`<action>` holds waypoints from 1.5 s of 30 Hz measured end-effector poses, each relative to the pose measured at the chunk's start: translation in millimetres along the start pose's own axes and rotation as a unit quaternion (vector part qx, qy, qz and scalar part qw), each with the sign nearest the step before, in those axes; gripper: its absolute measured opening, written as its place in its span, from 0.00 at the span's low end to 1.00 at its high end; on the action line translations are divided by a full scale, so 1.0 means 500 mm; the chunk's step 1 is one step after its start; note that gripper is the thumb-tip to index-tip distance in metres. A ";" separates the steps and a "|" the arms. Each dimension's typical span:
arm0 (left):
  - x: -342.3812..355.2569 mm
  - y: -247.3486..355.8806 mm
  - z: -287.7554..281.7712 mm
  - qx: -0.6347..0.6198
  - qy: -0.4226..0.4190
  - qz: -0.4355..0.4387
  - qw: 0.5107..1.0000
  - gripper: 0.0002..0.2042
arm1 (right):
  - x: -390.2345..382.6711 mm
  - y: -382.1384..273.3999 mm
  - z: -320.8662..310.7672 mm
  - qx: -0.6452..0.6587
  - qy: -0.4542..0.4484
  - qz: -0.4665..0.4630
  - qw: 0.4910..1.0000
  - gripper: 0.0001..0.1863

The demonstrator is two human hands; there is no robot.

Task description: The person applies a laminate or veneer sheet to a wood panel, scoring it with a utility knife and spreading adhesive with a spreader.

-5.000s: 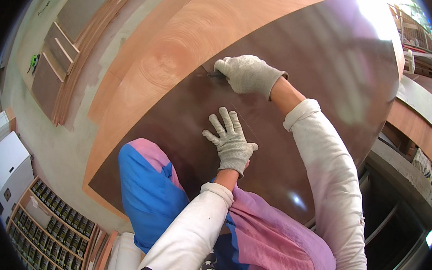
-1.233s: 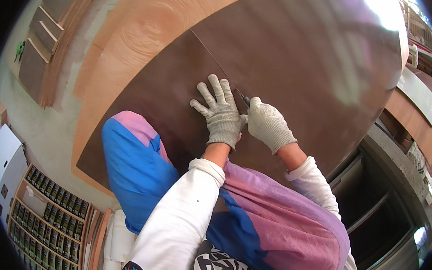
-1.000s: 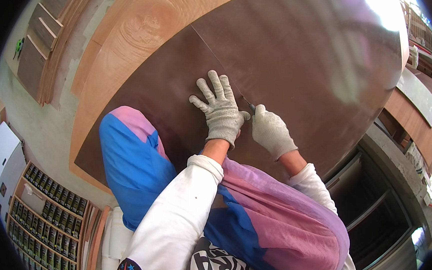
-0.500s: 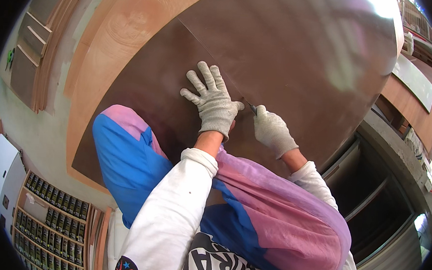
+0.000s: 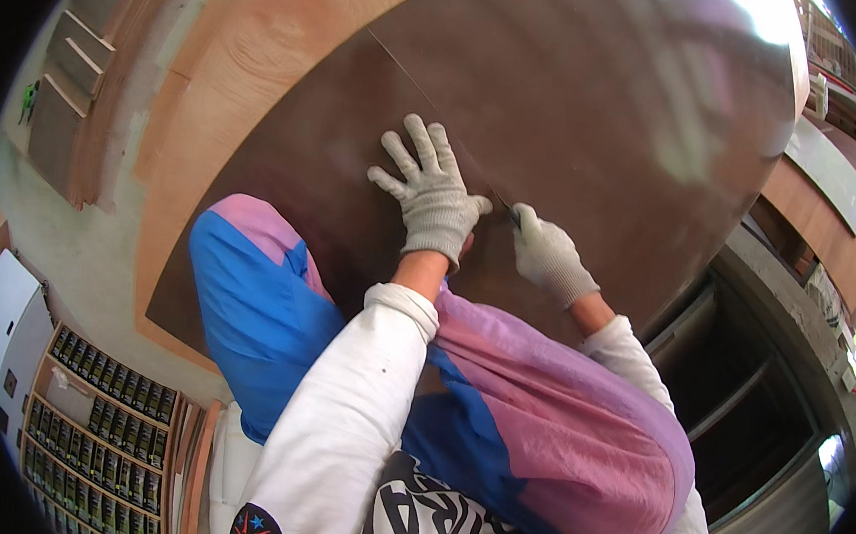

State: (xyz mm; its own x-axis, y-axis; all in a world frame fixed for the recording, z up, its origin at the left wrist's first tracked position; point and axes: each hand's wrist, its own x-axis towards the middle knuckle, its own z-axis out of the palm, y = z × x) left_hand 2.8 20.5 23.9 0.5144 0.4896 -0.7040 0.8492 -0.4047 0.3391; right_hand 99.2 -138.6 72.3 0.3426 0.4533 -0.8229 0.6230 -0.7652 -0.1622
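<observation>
- Grey knit-gloved left hand point(image 5: 434, 206) lies spread on a smooth dark-brown sheet point(image 5: 606, 131).
- Likewise gloved right hand point(image 5: 551, 256) grips a slim dark pointed tool point(image 5: 507, 211) over it.
- Tan wooden rack point(image 5: 66, 399) holds rows of small black packs point(image 5: 115, 376).

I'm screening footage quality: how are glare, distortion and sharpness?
Head view: glare burns out the upper right, and pale streaks cross the sheet; head view: the fisheye bows the sheet's edges and blackens the corners; head view: the left hand looks sharp, but the tool in the right hand partly blends into the sheet.
</observation>
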 end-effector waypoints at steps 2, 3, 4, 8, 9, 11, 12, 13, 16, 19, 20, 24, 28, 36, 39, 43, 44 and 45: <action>0.009 -0.005 0.001 0.008 -0.001 -0.008 1.000 0.72 | -0.014 0.009 -0.003 -0.001 -0.016 0.002 1.000 0.19; 0.005 -0.001 0.002 0.013 -0.011 -0.010 1.000 0.72 | -0.016 0.013 0.001 -0.001 -0.014 0.005 1.000 0.19; 0.002 0.001 0.004 0.014 -0.012 -0.006 1.000 0.72 | -0.017 0.019 0.010 -0.001 0.000 -0.007 1.000 0.19; -0.001 0.009 -0.002 0.020 -0.011 -0.011 1.000 0.71 | -0.019 0.035 0.018 0.006 0.016 -0.021 1.000 0.19; 0.003 0.013 -0.003 0.014 -0.010 -0.015 1.000 0.71 | -0.018 0.035 0.019 0.007 0.018 -0.021 1.000 0.19; 0.007 0.017 -0.002 0.016 -0.006 -0.012 1.000 0.71 | -0.018 0.033 0.024 0.008 -0.001 0.016 1.000 0.18; 0.004 0.013 -0.004 0.020 -0.004 -0.008 1.000 0.71 | -0.019 0.032 0.025 0.011 0.000 0.018 1.000 0.18; -0.002 0.010 -0.003 0.023 -0.005 -0.005 1.000 0.71 | -0.020 0.034 0.026 0.018 0.023 -0.005 1.000 0.19; 0.001 -0.001 -0.007 0.028 -0.005 -0.016 0.999 0.70 | -0.045 0.047 0.038 0.062 0.063 -0.033 0.996 0.19; -0.004 0.007 -0.004 0.031 -0.025 -0.012 0.999 0.71 | -0.102 0.070 0.058 0.175 0.090 0.024 0.980 0.19; -0.006 0.005 -0.003 0.038 -0.026 -0.004 0.999 0.71 | -0.115 0.073 0.066 0.216 0.102 0.058 0.969 0.19; 0.007 0.016 0.001 0.087 -0.003 -0.013 0.996 0.73 | -0.133 0.059 0.054 0.628 0.101 0.183 0.750 0.17; 0.008 0.022 0.028 0.107 0.015 -0.007 0.994 0.73 | -0.145 0.029 0.110 0.927 0.142 0.057 0.343 0.14; 0.004 0.013 0.070 0.156 0.077 -0.012 0.985 0.75 | -0.098 -0.092 0.225 0.938 0.195 0.048 0.281 0.11; -0.016 -0.028 0.050 0.152 0.083 0.059 0.983 0.65 | -0.091 -0.096 0.232 0.960 0.166 0.047 0.219 0.09; -0.038 -0.187 0.001 0.170 0.143 0.112 0.969 0.53 | -0.076 -0.080 0.255 0.980 0.132 -0.034 0.143 0.09; -0.037 -0.218 -0.018 0.167 0.141 0.097 0.971 0.50 | -0.063 -0.078 0.244 0.981 0.124 -0.039 0.142 0.09; -0.051 -0.227 -0.041 0.221 0.099 0.113 0.964 0.47 | -0.062 -0.074 0.234 0.983 0.123 -0.054 0.121 0.10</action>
State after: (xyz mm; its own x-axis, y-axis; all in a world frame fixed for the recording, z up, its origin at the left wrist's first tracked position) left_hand -104.4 69.6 16.2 0.7298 0.4701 -0.4964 0.6017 -0.7864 0.1398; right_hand -17.0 -177.9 40.1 0.5688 0.3235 -0.7562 -0.6568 0.7321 -0.1808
